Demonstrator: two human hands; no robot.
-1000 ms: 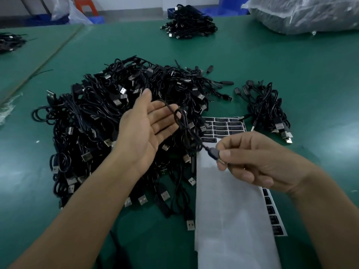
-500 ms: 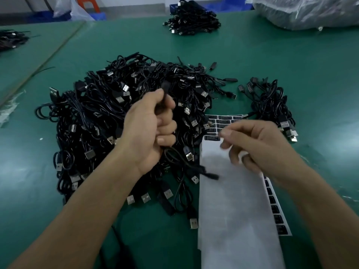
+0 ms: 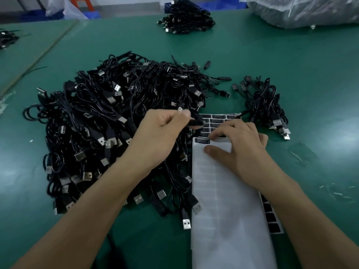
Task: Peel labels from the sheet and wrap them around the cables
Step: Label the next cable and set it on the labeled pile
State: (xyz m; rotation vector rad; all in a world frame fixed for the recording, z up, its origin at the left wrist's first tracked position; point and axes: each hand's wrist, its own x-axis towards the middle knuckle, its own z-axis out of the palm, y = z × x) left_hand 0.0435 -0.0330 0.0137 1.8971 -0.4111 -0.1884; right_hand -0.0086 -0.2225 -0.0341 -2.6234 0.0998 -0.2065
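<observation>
A big heap of black USB cables [image 3: 108, 121] covers the green table's left middle. My left hand [image 3: 161, 133] grips one black cable [image 3: 195, 122] by its end, just above the label sheet. The white label sheet [image 3: 225, 206] lies in front of me, with rows of black labels [image 3: 219, 121] at its far end. My right hand [image 3: 239, 146] rests on the sheet, fingertips pressing at the black labels and thumb flat on the white backing. Whether a label is lifted is hidden by the fingers.
A small bunch of black cables [image 3: 266, 105] lies right of the sheet. Another cable pile [image 3: 186, 18] sits at the far table edge, a clear plastic bag [image 3: 303, 10] at the far right. More black labels [image 3: 272, 218] show along the sheet's right edge.
My right hand let go of the cable end and came down on the label sheet. My left hand closed round the cable and moved right, toward the labels.
</observation>
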